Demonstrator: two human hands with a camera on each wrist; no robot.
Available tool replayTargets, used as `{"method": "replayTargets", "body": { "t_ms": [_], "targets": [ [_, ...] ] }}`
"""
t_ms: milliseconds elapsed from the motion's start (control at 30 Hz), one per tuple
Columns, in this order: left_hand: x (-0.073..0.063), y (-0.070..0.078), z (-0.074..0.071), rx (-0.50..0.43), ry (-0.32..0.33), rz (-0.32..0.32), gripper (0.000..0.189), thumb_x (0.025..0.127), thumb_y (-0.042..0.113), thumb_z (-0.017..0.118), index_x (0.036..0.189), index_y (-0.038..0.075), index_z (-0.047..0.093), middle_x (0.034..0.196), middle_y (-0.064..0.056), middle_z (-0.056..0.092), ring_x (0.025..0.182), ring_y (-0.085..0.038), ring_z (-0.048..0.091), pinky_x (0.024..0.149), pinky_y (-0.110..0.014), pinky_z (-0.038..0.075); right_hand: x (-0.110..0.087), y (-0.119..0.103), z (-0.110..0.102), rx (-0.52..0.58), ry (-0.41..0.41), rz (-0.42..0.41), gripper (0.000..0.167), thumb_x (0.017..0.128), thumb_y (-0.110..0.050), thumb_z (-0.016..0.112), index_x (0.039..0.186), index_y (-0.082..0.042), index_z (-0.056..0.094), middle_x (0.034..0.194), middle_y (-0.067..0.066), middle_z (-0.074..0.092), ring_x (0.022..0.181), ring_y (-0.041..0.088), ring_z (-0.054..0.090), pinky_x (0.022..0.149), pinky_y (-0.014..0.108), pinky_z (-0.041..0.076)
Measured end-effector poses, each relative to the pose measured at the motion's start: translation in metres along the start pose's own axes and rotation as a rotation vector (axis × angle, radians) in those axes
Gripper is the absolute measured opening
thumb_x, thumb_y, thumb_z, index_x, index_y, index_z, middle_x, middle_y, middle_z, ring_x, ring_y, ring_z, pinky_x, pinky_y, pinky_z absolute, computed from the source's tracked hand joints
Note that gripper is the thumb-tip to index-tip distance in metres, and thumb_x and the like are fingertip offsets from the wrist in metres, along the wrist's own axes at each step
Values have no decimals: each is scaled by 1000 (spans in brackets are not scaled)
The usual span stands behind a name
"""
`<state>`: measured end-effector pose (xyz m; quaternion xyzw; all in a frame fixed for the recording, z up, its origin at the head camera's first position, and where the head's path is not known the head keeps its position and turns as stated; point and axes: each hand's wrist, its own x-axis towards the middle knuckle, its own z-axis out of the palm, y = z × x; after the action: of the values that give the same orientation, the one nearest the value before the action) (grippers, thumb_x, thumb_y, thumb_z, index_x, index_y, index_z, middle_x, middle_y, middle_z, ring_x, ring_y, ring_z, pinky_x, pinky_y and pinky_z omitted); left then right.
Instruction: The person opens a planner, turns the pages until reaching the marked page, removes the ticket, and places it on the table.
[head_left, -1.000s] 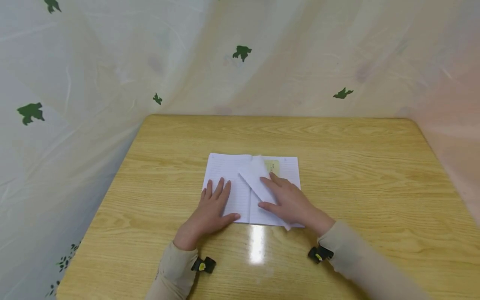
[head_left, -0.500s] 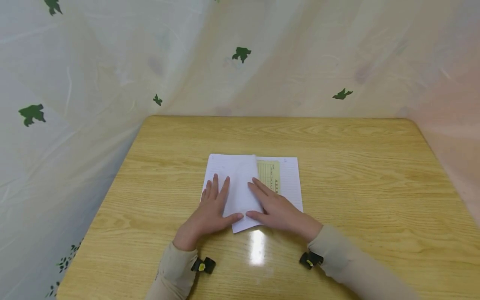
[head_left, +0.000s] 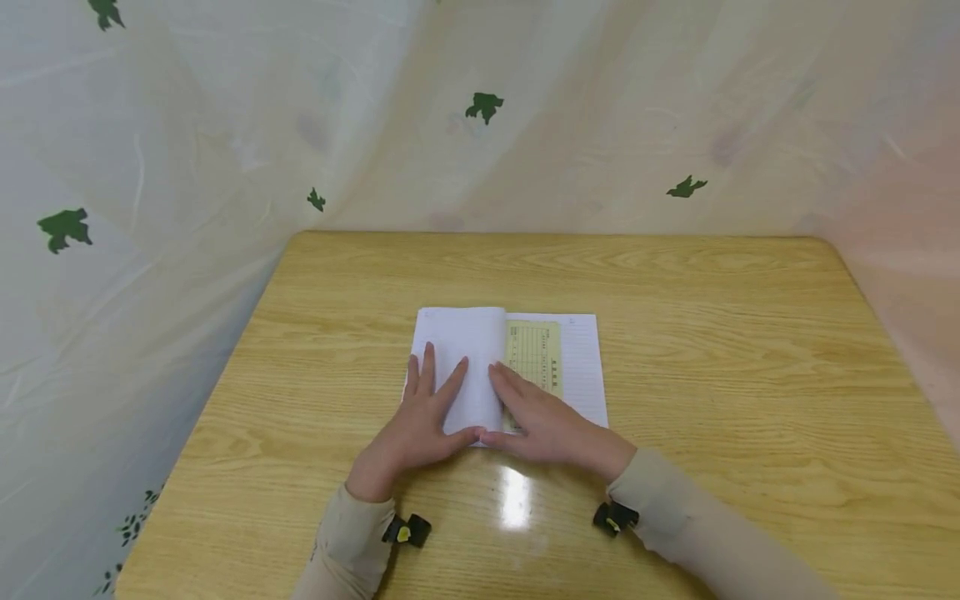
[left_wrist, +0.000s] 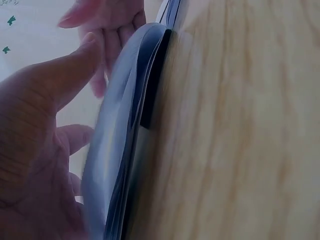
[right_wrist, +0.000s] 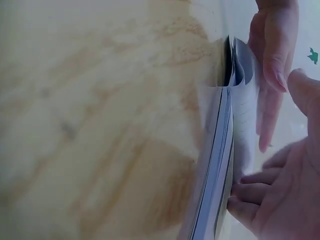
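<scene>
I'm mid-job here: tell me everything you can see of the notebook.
The notebook lies open and face up on the wooden table. Its thin white leaves look like paper, and the right page is faintly ruled. The left page curves upward near the fold. A pale yellow printed slip shows on the right page, partly covered by the right hand, whose fingertips meet the fold. The left hand rests spread on the left page.

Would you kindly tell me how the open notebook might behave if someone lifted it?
The notebook would probably flop, as its pages bow in the left wrist view. The yellow slip might slide off, showing no fastening.
</scene>
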<state>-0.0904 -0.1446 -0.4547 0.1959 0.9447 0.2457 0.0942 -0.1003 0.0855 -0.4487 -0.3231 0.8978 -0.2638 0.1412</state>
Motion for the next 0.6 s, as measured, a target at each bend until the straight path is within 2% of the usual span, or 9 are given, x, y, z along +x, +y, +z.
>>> {"method": "replayTargets", "body": {
  "t_ms": [167,367,467,600],
  "targets": [
    [1,1,-1,56,14,36,82,85,60,64,153,26,33,159,-23,-13,139,-55,-15,105,-72,16,0,-1,-3,-80,-76,-36,82,98,-60,40,154,-2,23,161,15,10,148,31,9,117,45,15],
    [1,3,-4,152,-18,47,74,85,56,67,148,23,45,159,-25,11,139,-58,-1,107,-72,13,-1,1,-7,-95,-106,-71,65,103,-44,43,153,-5,30,161,12,16,148,32,8,117,48,15],
    [2,3,-4,155,-31,38,73,85,52,70,147,22,47,157,-25,18,140,-57,5,109,-68,13,-1,3,-9,-69,-76,-72,60,102,-40,47,150,-6,36,159,11,24,147,31,14,116,48,19],
    [2,2,-2,130,-41,33,73,84,50,72,147,22,46,158,-24,18,140,-56,4,112,-64,14,2,6,-13,-31,37,-31,57,98,-32,58,147,-6,43,152,14,39,141,31,33,112,48,29]
  ]
}}
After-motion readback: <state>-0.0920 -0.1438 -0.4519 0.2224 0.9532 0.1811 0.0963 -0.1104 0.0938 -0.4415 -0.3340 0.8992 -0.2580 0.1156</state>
